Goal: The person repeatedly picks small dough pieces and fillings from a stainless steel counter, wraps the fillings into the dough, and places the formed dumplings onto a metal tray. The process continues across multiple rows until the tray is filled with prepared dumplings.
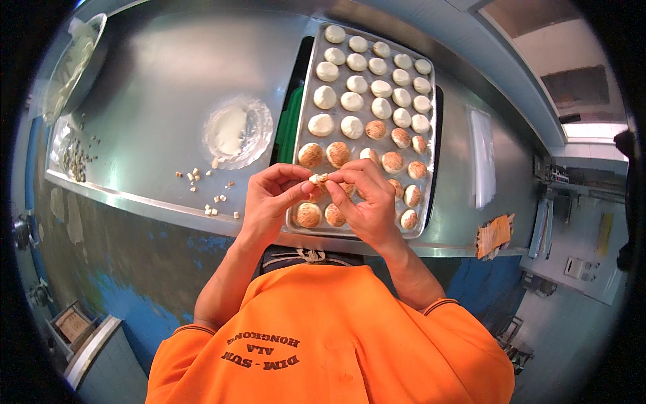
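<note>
My left hand [270, 198] and my right hand [369, 195] meet over the near part of a metal baking tray [435, 101]. Between their fingertips they pinch a small pale piece [318, 179], cream and light brown, perhaps dough. Rows of round buns fill the tray. Smooth white buns [324, 97] occupy the far rows, while buns with streaky brown tops [338, 154] are mostly nearest me. My hands hide several of them.
Left of the tray, a round shallow dish [259, 135] holds white paste. Small pale cubes [194, 174] lie scattered near the counter edge. A metal bowl [97, 64] and dark bits [79, 158] are further left. Right are white sheets [482, 158] and an orange cloth [494, 236].
</note>
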Demonstrator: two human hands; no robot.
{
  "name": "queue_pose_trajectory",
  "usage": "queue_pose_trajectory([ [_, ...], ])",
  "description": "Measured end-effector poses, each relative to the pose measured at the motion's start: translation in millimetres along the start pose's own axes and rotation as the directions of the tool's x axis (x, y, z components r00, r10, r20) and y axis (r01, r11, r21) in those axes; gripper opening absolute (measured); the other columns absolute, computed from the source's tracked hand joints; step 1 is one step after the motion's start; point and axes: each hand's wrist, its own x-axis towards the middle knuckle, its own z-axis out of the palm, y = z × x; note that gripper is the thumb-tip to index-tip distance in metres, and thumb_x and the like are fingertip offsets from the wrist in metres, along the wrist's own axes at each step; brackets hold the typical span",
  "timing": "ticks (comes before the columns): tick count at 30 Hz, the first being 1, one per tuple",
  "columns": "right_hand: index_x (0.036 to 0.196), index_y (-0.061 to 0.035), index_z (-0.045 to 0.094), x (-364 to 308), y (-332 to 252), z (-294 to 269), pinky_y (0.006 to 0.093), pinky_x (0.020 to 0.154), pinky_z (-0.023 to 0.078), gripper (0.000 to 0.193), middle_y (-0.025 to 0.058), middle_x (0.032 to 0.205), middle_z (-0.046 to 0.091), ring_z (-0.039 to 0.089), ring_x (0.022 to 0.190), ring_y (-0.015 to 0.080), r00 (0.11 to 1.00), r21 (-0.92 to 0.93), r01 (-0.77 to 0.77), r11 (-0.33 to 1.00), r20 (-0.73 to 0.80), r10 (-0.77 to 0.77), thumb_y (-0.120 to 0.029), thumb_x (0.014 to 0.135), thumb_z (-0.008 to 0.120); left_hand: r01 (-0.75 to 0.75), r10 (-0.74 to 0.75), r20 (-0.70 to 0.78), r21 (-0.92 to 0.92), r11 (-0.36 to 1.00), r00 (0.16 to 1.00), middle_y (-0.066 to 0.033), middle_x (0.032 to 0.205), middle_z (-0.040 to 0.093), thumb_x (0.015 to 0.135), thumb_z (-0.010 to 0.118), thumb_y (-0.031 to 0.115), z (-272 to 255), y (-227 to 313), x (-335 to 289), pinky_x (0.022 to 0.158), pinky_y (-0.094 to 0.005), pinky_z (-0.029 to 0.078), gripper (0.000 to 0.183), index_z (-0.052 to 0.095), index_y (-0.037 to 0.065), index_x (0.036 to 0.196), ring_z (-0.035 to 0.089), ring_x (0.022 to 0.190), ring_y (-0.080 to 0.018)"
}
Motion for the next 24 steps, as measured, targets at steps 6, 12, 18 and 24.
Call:
queue_pose_trajectory([
  [6,0.094,-0.0033,0.073,-13,26,-31,0.0343,0.071,0.051,0.011,0.0084,0.090,0.067,0.065,0.084,0.0234,0.998,-0.041,0.022,0.999,-0.053,-0.024,-0.005,0.085,0.078,0.028,-0.029,0.013,0.026,0.999,0.999,-0.0101,0.099,0.075,0.089,0.078,0.001,33,-22,16,0.083,-0.0276,0.059,0.021,0.070,-0.003,0.107,0.073,0.092,-0.0154],
  [12,0.095,-0.0026,0.073,-16,101,-62,0.0352,0.074,0.052,0.009,0.0088,0.090,0.067,0.065,0.083,0.0259,0.982,-0.096,-0.172,0.980,-0.097,0.163,-0.002,0.086,0.074,0.011,0.013,-0.076,0.316,0.949,0.997,-0.0043,0.093,0.074,0.090,0.078,0.006,49,-44,52,0.074,-0.0213,0.054,0.017,0.071,-0.001,0.104,0.070,0.084,-0.0100],
  [18,0.092,-0.0072,0.074,12,194,-39,0.0436,0.083,0.047,0.009,0.0065,0.095,0.063,0.059,0.093,0.0291,0.995,-0.355,-0.067,0.933,-0.097,0.034,-0.011,0.084,0.076,0.023,0.174,-0.153,0.810,0.586,0.973,-0.0037,0.083,0.072,0.085,0.077,0.008,34,-54,119,0.065,-0.0253,0.051,0.013,0.075,0.000,0.096,0.064,0.071,-0.0069],
  [24,0.093,-0.0123,0.075,31,231,-6,0.0415,0.086,0.041,0.010,0.0014,0.094,0.059,0.056,0.094,0.0238,1.000,-0.502,0.001,0.865,0.019,0.010,-0.014,0.083,0.077,-0.090,0.340,-0.025,0.944,0.318,0.940,-0.0069,0.090,0.073,0.085,0.077,0.007,10,-48,147,0.067,-0.0287,0.051,0.015,0.076,0.003,0.099,0.064,0.074,-0.0134],
])
